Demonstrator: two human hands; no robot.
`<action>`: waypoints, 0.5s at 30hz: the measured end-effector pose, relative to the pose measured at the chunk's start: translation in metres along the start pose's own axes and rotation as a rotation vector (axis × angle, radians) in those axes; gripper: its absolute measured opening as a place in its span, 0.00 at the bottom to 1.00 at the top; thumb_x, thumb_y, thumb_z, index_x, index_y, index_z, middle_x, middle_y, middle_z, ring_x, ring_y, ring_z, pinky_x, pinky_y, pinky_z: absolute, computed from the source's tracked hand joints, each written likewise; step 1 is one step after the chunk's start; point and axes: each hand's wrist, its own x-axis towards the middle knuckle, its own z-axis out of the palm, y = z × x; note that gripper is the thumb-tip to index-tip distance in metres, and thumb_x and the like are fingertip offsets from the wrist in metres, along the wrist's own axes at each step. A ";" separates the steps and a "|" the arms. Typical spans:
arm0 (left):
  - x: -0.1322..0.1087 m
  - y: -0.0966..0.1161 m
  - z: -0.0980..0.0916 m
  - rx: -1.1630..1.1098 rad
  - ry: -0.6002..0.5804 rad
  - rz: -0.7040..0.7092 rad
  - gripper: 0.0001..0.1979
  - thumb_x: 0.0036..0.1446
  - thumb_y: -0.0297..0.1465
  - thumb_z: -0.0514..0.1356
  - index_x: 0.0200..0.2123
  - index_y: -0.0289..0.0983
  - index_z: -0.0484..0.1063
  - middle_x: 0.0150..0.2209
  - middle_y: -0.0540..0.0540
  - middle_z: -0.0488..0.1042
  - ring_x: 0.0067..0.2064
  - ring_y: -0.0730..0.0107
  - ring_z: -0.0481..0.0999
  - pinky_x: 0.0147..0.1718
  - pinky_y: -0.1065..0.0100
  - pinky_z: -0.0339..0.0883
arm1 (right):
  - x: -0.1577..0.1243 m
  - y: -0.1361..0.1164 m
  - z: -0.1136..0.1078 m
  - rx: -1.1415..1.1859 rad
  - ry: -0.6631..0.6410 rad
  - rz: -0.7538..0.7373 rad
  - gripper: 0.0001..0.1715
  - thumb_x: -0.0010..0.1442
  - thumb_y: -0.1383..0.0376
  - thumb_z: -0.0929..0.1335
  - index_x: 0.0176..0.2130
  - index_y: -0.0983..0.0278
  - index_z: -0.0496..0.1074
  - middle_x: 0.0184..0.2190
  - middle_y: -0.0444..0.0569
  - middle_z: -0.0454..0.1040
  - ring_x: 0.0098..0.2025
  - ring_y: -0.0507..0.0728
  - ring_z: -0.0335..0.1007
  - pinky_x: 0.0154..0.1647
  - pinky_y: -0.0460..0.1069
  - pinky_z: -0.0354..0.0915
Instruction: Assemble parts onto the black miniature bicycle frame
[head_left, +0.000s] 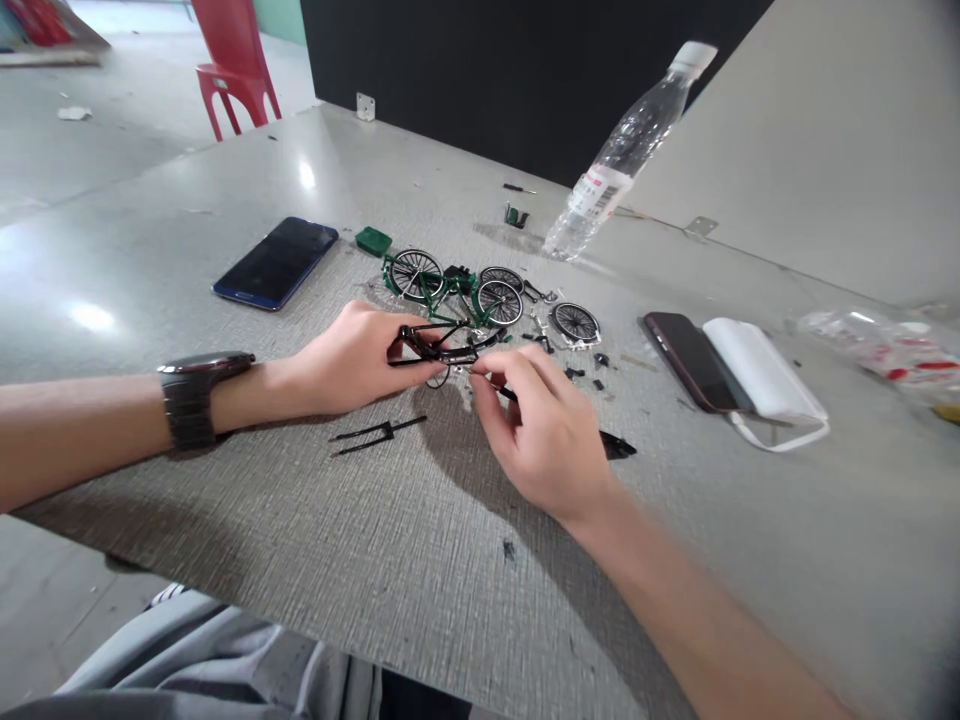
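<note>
On grey table (225, 520), both hands (left (352, 358), right (544, 435)) pinch black frame (439, 347), lying left-right.

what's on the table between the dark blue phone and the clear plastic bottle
In the head view, a small green block and green model bicycle lie between the phone and bottle.

Phone (275, 262) left of bicycle parts (450, 285), bottle (628, 150) behind, second phone (686, 372) and power bank (761, 380) right.

probably a plain workroom: grey table (225, 540), red plastic chair (234, 62), bare concrete floor (112, 140).
</note>
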 end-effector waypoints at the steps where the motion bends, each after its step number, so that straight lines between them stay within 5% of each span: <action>1: 0.000 -0.001 0.000 0.016 -0.002 0.002 0.16 0.60 0.41 0.65 0.44 0.37 0.82 0.32 0.49 0.84 0.28 0.71 0.78 0.33 0.71 0.70 | 0.000 0.001 0.001 0.019 0.004 -0.001 0.08 0.72 0.68 0.63 0.44 0.65 0.73 0.40 0.51 0.76 0.33 0.51 0.72 0.28 0.47 0.63; 8: 0.002 -0.006 -0.001 0.008 -0.057 -0.023 0.18 0.60 0.43 0.65 0.46 0.36 0.82 0.35 0.46 0.85 0.34 0.66 0.81 0.37 0.69 0.71 | -0.002 0.004 0.005 0.093 -0.036 -0.081 0.10 0.71 0.70 0.64 0.45 0.67 0.75 0.41 0.53 0.75 0.40 0.54 0.73 0.40 0.51 0.70; 15: 0.000 -0.006 0.000 0.005 -0.051 -0.002 0.17 0.60 0.41 0.65 0.45 0.36 0.82 0.36 0.48 0.85 0.34 0.67 0.81 0.36 0.69 0.71 | -0.003 0.004 0.004 0.090 -0.062 -0.052 0.10 0.71 0.69 0.64 0.45 0.64 0.76 0.42 0.52 0.75 0.39 0.55 0.73 0.39 0.51 0.70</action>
